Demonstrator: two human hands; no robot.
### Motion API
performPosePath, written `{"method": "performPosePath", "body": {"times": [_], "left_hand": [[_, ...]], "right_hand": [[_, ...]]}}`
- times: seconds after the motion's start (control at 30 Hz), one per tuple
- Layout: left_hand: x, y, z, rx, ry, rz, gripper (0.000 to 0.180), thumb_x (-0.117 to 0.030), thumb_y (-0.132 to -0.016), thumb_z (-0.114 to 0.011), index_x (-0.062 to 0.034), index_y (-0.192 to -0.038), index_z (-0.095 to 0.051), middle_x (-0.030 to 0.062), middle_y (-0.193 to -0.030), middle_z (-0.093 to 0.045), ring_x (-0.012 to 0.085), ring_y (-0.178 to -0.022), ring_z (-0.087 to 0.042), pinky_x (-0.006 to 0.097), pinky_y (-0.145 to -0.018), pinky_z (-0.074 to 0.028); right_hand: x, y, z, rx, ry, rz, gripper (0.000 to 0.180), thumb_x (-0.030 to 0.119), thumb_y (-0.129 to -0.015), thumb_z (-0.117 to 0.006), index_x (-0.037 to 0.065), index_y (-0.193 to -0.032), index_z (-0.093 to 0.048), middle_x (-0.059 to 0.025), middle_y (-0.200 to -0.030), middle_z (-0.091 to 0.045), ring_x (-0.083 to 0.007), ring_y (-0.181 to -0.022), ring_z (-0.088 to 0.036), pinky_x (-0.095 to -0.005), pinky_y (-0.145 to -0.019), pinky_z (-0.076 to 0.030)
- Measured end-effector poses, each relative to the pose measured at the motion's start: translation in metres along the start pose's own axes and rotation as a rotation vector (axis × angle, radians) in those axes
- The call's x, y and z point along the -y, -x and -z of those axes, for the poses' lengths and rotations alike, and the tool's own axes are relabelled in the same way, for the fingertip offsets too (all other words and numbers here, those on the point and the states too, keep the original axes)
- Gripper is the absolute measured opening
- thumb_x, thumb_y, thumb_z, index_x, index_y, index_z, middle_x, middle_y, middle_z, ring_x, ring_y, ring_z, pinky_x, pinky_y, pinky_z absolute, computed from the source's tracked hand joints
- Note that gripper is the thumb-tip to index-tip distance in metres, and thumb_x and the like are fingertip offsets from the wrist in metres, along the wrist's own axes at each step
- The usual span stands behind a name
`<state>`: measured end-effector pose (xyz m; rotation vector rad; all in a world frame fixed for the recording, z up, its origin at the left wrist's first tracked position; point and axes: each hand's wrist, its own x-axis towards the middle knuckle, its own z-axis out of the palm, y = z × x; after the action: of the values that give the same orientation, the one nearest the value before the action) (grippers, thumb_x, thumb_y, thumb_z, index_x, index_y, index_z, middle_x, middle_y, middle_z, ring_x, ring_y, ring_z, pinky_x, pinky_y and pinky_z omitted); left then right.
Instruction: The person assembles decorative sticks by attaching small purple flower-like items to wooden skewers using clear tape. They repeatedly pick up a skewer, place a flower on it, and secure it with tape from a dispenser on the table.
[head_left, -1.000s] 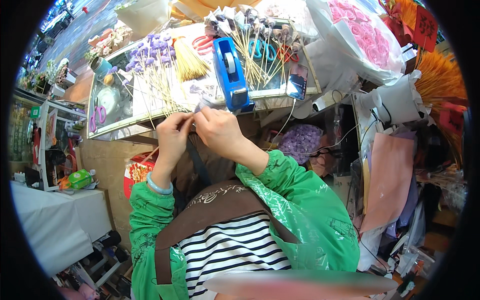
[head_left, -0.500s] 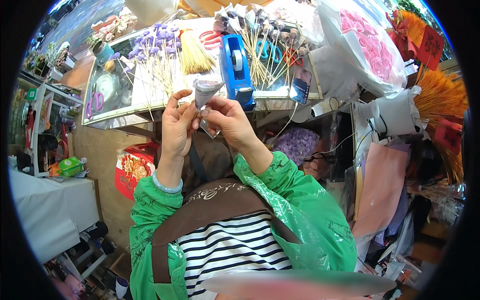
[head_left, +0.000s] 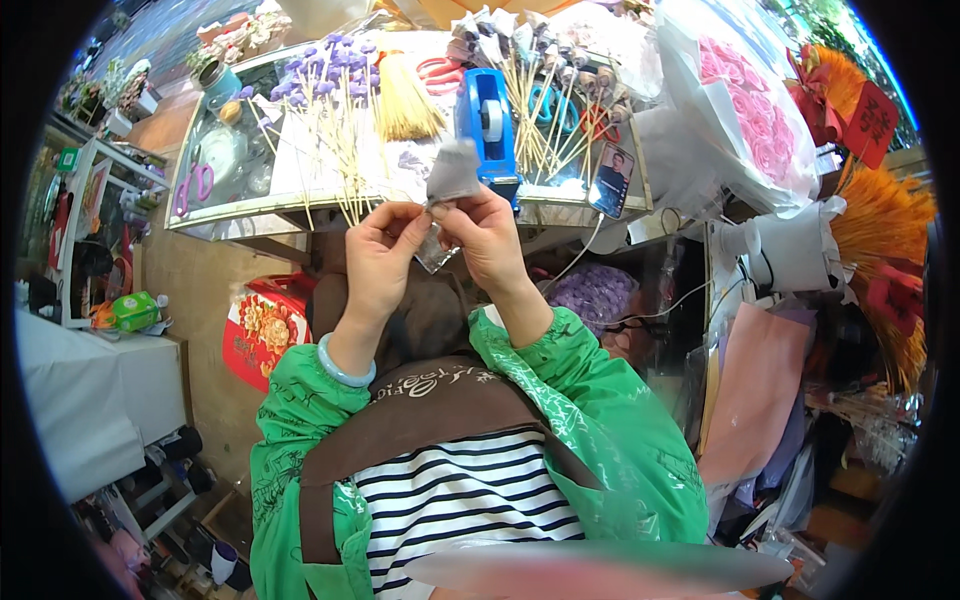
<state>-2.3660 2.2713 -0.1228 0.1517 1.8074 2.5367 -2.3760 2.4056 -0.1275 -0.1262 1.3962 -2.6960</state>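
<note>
The left hand (head_left: pixel 385 262) and right hand (head_left: pixel 487 238) pinch the bottom of a gray paper cone (head_left: pixel 453 172), at the near left of the blue tape holder (head_left: pixel 492 155). The cone is blurry — it hides a bit of the holder, and fingers cover its tip. Something shiny (head_left: pixel 436 252), nearer than the holder, is hard to make out.

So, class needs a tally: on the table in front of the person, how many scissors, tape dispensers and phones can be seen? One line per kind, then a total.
Scissors: 4 (one purple, one teal, two reddish, by their handles)
Tape dispenser: 1
Phone: 1
Total: 6
</note>
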Motion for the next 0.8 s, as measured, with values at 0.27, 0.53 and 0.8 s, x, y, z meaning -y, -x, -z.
{"method": "performPosePath", "body": {"times": [0.27, 0.53, 0.8], "left_hand": [[-0.001, 0.009, -0.006, 0.054, -0.032, 0.037, 0.021, -0.013, -0.091, -0.057, 0.0018, -0.104, -0.062, -0.0018, -0.073, -0.058, 0.0023, -0.063, -0.049, 0.016, -0.056, -0.039], [0.003, 0.006, -0.013, -0.043, -0.05, -0.011, 0.009, -0.006, -0.089, -0.057, 0.002, -0.092, -0.056, -0.0007, -0.068, -0.056, 0.0034, -0.063, -0.054, 0.018, -0.058, -0.045], [-0.001, 0.006, -0.001, 0.068, 0.013, -0.045, 0.013, -0.007, -0.09, -0.054, 0.0038, -0.096, -0.057, 0.0013, -0.073, -0.059, 0.0058, -0.061, -0.056, 0.018, -0.056, -0.045]], "right_hand": [[0.003, -0.003, 0.017, 0.172, 0.035, -0.031, 0.015, 0.005, -0.083, -0.064, -0.003, -0.094, -0.066, -0.0027, -0.071, -0.061, -0.0059, -0.058, -0.051, -0.0188, -0.052, -0.039], [-0.009, -0.002, 0.01, -0.106, 0.337, 0.159, 0.01, 0.008, -0.083, -0.065, -0.001, -0.083, -0.063, 0.001, -0.067, -0.058, -0.0028, -0.055, -0.046, -0.0164, -0.049, -0.036], [-0.005, -0.003, 0.009, 0.056, -0.11, -0.155, 0.018, 0.005, -0.084, -0.061, -0.004, -0.1, -0.063, -0.0034, -0.072, -0.06, -0.0058, -0.055, -0.05, -0.0187, -0.052, -0.041]]}}
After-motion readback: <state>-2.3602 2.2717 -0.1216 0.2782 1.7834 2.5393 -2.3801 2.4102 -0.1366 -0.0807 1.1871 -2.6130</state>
